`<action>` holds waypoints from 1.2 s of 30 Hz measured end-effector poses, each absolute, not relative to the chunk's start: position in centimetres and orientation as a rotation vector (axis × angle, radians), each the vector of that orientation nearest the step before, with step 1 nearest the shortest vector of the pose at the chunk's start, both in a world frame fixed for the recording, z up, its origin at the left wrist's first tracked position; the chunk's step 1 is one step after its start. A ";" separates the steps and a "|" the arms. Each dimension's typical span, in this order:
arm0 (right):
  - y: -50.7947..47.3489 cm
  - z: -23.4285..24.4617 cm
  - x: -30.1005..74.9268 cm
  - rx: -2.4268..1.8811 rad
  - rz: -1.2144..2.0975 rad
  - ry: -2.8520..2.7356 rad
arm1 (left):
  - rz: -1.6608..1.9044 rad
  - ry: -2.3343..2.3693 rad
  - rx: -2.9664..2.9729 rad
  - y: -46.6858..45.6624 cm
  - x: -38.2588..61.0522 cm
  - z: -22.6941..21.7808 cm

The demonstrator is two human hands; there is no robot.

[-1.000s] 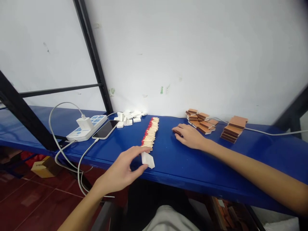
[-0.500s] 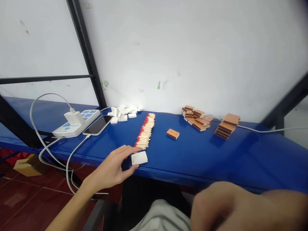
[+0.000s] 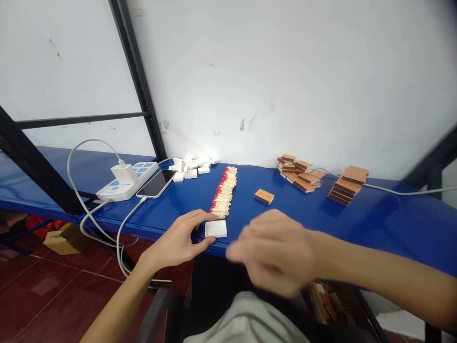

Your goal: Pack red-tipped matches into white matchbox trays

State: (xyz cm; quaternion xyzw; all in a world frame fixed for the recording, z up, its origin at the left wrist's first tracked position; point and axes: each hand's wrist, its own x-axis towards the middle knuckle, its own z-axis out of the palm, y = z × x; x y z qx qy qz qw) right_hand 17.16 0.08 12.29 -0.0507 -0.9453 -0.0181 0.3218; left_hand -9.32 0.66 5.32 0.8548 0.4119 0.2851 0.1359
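My left hand (image 3: pixel 180 240) pinches a small white inner tray (image 3: pixel 216 228) of a matchbox, which rests on the blue table (image 3: pixel 321 224) at the near end of a long row of red-tipped matches (image 3: pixel 224 192). My right hand (image 3: pixel 276 252) hovers in front of the table's near edge, smeared by motion; its fingers do not show clearly. A single brown matchbox sleeve (image 3: pixel 264 196) lies alone on the table beyond that hand.
Piles of brown matchbox sleeves (image 3: pixel 299 172) and a second stack (image 3: pixel 348 185) sit at the back right. White trays (image 3: pixel 191 167) are heaped at the back. A phone (image 3: pixel 156 184), a power strip (image 3: pixel 126 181) with charger and cables lie left. A black frame post (image 3: pixel 137 81) rises behind.
My right hand left a brown sleeve on the table, drew back toward me, and now swings in toward the white tray. My left hand set the tilted tray flat.
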 end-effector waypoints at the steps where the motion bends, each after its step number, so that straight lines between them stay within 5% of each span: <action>1: 1.5 11.5 16.6 -0.202 0.001 -2.507 | 0.815 1.194 2.467 0.7 -9.3 5.4; 9: 8.8 6.9 16.1 -0.749 0.384 -2.378 | 0.778 1.266 2.380 0.8 -10.0 5.5; 25: 8.0 5.6 14.4 -0.668 0.545 -2.210 | 0.772 1.207 2.496 -0.2 -8.0 5.3; 32: 7.3 5.7 15.8 -0.458 0.366 -2.323 | 1.254 1.225 2.554 1.0 -7.2 4.5; 36: 7.4 5.5 15.3 -0.452 0.342 -2.327 | 0.934 1.205 2.649 1.7 -9.9 5.3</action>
